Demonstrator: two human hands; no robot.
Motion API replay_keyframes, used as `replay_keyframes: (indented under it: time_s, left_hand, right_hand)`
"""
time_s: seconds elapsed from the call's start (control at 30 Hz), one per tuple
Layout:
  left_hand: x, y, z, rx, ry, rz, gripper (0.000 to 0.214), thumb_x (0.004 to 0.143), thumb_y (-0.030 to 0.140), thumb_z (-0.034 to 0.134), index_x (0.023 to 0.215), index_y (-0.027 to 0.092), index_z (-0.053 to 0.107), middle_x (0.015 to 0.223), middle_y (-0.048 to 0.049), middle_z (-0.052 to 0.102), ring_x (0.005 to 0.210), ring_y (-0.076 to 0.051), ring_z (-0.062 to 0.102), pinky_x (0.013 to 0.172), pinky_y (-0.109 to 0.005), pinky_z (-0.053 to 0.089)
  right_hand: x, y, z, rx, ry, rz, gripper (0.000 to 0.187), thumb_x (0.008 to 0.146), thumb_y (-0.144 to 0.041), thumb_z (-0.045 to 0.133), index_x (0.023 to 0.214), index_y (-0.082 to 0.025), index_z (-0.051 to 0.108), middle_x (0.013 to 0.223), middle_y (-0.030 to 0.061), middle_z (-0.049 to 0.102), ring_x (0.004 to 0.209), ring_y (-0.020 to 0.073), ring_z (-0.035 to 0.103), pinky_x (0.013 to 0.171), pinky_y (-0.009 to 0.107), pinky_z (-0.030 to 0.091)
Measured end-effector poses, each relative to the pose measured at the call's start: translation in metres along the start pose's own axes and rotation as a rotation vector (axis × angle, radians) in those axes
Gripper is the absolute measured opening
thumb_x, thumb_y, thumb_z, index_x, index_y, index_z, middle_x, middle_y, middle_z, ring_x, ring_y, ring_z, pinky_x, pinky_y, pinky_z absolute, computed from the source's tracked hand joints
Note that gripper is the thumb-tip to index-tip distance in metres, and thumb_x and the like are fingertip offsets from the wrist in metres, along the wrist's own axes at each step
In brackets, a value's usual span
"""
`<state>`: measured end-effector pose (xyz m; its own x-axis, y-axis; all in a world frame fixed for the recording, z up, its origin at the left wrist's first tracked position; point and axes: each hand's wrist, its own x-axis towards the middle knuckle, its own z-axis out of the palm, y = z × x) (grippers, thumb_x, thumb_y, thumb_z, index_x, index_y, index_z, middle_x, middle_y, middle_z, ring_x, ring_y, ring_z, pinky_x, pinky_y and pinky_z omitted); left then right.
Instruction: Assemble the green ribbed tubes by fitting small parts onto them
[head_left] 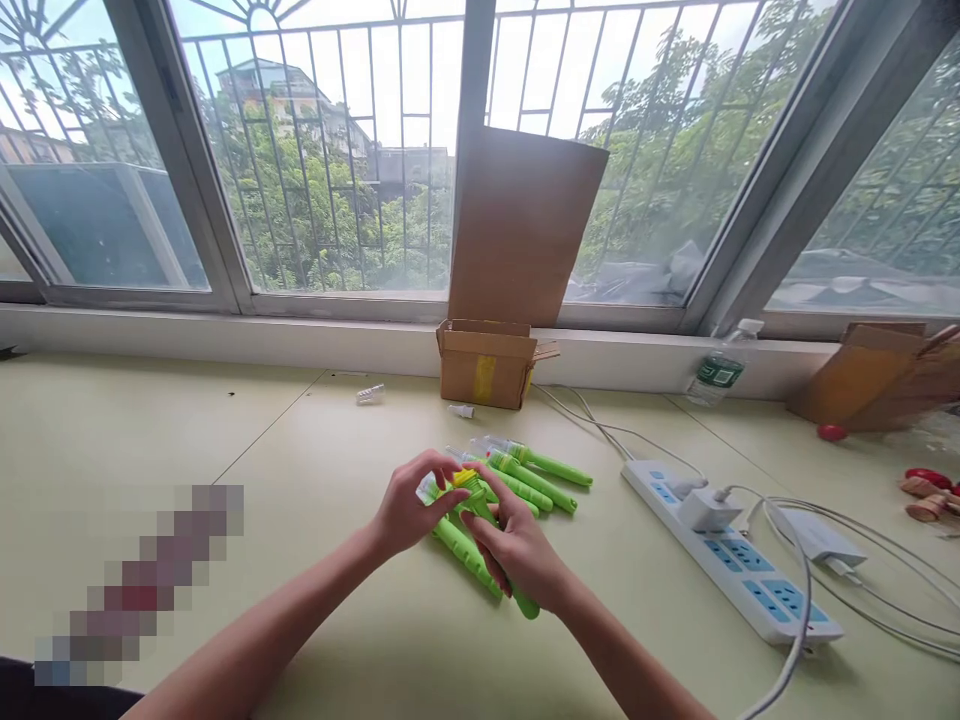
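Observation:
A green plastic stick (482,503) with a yellow collar (466,478) at its upper end lies tilted between my hands. Wrapped round its handle is my right hand (525,545), closed, with the lower tip sticking out below. My left hand (414,505) has its thumb and fingers curled at the collar; what the fingertips pinch there is partly hidden. Just behind lie several more green sticks (551,467) with clear tops. Another green stick (466,558) rests on the table under my wrists, its clear end partly covered by my left hand.
A clear plastic piece (370,395) and a small white piece (462,411) lie near an open cardboard box (487,370). On the right are a power strip (731,550) with cables, a water bottle (721,372) and red objects (831,432). Windows line the back.

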<state>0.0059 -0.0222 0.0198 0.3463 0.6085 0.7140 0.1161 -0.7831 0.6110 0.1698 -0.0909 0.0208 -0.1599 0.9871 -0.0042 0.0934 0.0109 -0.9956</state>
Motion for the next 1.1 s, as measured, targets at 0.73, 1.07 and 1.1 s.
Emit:
replay_keyframes:
  time_s: [0.73, 1.07, 1.1]
  left_hand:
    - [-0.001, 0.001, 0.004, -0.078, 0.027, -0.047, 0.018, 0.082, 0.028, 0.067, 0.095, 0.018, 0.060, 0.083, -0.0027, 0.063, 0.068, -0.011, 0.057, 0.069, -0.027, 0.051]
    - [-0.003, 0.002, 0.008, -0.172, 0.071, -0.096, 0.020, 0.082, 0.031, 0.068, 0.094, 0.018, 0.059, 0.083, -0.0037, 0.062, 0.069, -0.012, 0.056, 0.069, -0.028, 0.052]
    - [-0.002, 0.003, 0.007, -0.164, 0.077, -0.090, 0.020, 0.081, 0.031, 0.069, 0.093, 0.018, 0.059, 0.081, -0.0031, 0.062, 0.068, -0.012, 0.056, 0.069, -0.028, 0.052]
  right_hand:
    - [0.000, -0.009, -0.004, 0.318, -0.122, 0.101, 0.079, 0.080, -0.040, 0.061, 0.149, -0.030, 0.021, 0.056, -0.0089, 0.047, 0.028, 0.0043, 0.032, 0.027, 0.015, 0.025]
    - [0.001, -0.011, -0.007, 0.258, -0.143, 0.078, 0.078, 0.082, -0.043, 0.058, 0.149, -0.028, 0.022, 0.054, -0.0081, 0.048, 0.028, 0.0046, 0.031, 0.028, 0.016, 0.025]
    - [0.001, -0.010, -0.007, 0.244, -0.152, 0.064, 0.079, 0.083, -0.044, 0.058, 0.150, -0.028, 0.018, 0.055, -0.0082, 0.049, 0.028, 0.0049, 0.033, 0.028, 0.016, 0.027]
